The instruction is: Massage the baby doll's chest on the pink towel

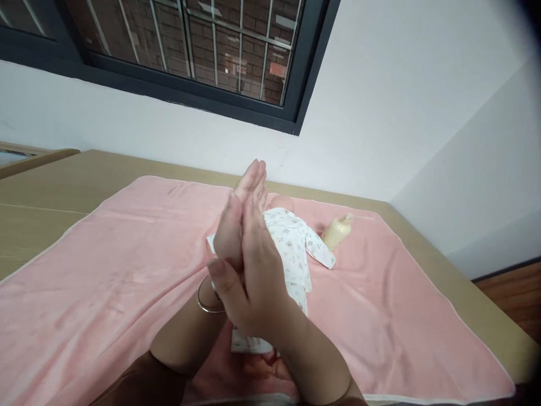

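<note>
Partly behind the fingers (256,228), a doll (291,245)

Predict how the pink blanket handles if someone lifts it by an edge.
Probably floppy: the pink blanket shows soft creases and ripples. It likely won't lift freely, since the dressed doll and bottle rest on it. A strong pull could well shift both.

a thin, round silver bracelet (204,307) hangs loosely about the left wrist (208,291). the left sleeve (141,379) and right sleeve (354,396) are plain dark brown, each ending partway along the forearm in a curved edge. the right hand (262,270) shows a rounded thumbnail (217,268).
</note>
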Available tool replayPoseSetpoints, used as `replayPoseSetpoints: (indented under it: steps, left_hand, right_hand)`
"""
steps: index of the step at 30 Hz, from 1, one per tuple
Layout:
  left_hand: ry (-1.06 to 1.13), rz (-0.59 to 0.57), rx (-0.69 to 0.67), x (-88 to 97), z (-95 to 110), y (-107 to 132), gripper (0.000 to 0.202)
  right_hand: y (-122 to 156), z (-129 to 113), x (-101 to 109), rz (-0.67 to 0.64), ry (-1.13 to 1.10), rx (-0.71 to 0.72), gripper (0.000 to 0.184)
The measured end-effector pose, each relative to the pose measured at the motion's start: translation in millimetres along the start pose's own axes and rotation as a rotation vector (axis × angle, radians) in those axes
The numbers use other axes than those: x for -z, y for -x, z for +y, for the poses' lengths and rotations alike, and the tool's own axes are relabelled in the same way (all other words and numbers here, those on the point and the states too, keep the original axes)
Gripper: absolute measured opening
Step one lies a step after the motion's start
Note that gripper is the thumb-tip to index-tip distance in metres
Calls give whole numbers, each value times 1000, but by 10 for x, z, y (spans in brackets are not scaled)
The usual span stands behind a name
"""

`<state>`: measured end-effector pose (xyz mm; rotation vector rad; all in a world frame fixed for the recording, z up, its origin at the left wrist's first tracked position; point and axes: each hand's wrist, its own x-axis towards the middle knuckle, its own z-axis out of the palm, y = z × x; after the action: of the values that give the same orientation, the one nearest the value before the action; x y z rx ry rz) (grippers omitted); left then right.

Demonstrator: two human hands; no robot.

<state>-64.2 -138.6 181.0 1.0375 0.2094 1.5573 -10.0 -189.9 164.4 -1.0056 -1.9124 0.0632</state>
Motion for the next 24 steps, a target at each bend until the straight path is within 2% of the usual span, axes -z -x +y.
replayPoseSetpoints:
  steps: [3,5,11,15,19,24]
  left_hand:
    - [40,163,-8,35,-44,-83,40]
    - [20,228,1,40,-83,-91,38]
    - [27,284,-11,-33,-49,-28,33]
    - [102,354,-40,-46,37,-31,33]
    - [138,321,31,-6,88,-67,35]
    - [124,222,279,71,54,-121,36]
  right_hand:
    - [23,-29,-53,-4,-21,-38,70]
    - [38,-41,-45,5,-14,-56,64]
    - [45,-62,26,30,-72,-61,52]
    - [53,-65,55,22,-136,-4,57]
    - [69,-87,106,-6,-97,-28,55]
    - [59,-96,223,-52,-63,-127,44]
